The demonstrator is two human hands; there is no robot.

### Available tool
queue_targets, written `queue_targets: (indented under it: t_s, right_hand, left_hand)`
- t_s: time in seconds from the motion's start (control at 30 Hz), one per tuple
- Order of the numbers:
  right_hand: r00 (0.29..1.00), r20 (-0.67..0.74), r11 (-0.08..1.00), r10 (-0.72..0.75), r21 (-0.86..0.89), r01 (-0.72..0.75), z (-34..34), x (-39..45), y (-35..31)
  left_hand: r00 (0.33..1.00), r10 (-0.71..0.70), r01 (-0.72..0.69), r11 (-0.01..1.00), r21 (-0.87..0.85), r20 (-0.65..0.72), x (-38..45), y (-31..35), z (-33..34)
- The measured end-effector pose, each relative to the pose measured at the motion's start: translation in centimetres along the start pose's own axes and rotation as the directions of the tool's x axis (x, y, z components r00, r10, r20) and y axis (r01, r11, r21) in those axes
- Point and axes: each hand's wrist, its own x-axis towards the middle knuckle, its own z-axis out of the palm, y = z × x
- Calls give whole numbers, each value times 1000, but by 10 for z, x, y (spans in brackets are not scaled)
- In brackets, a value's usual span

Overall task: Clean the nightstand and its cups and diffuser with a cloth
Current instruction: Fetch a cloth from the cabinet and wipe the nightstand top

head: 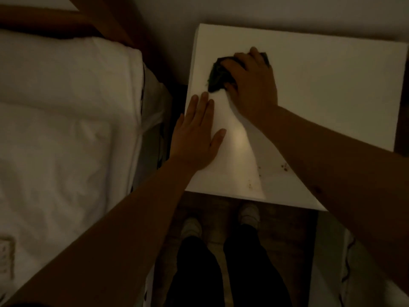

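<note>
- Dim bedroom corner: a white square-topped nightstand [309,96] is standing against a pale wall, with a bed in white linen [66,118] lying just beside it on the left.
- Dark crumpled cloth [218,74]: it is lying on the far left part of the nightstand top, partly showing from under the right hand.
- Right hand [252,83]: it is pressing down on the cloth, fingers curled over it and gripping it against the surface; the wiping stroke appears to be in progress.
- Left hand [197,134]: it is resting flat on the near left edge of the top, fingers straight and held close together, thumb spread, holding nothing and seemingly bracing.
- Small dark specks [284,167]: they are sitting near the front edge of the top, beside the right forearm, well apart from the cloth; in this poor light they may be crumbs or stains.
- Cups and diffuser: none is showing anywhere in view.
- Progress, as judged: the top is being wiped at its far left; the speckled front area is looking unwiped, and the cups and diffuser are remaining to be accounted for.
- Person's dark trousers and pale footwear [250,212]: they are showing below the nightstand on a wooden floor.
</note>
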Motion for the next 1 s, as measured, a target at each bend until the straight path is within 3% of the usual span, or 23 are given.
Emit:
queue_targets:
  t_s: [0.13,0.23,0.4,0.57,0.67,0.8,0.87,1.0]
  right_hand:
    - [998,-36,997,60,47,-58,5,-50,-21]
    - [993,-54,992,103,77,-99,7,-86,-37]
    - [983,-104,988,148,56,-143,12,-148,-65]
    - [979,-99,980,179,101,-169,18,-203,-87]
    - [987,-102,989,125,91,-116,23,-220,-91]
    - [994,-59,995,-88,36,90,18,-223,-76]
    - [992,-5,992,-124,-7,124,12,-206,-59]
    - [988,-54,986,147,-74,-151,3,-127,-21]
  left_hand:
    - [994,-4,-17,981,-195,-105,-6,1,1]
    - [991,3,-36,969,-245,-137,-9,2,-2]
    - [994,72,-72,997,5,-85,-9,0,-4]
    - [990,132,-129,990,55,-51,-9,-3,-1]
    - [989,133,-130,991,39,-61,-7,-3,2]
    - [990,118,-117,993,11,-79,-6,0,0]
    - [987,122,-126,992,-30,-109,-7,1,-1]
    - [986,116,-114,993,21,-118,-5,3,-2]
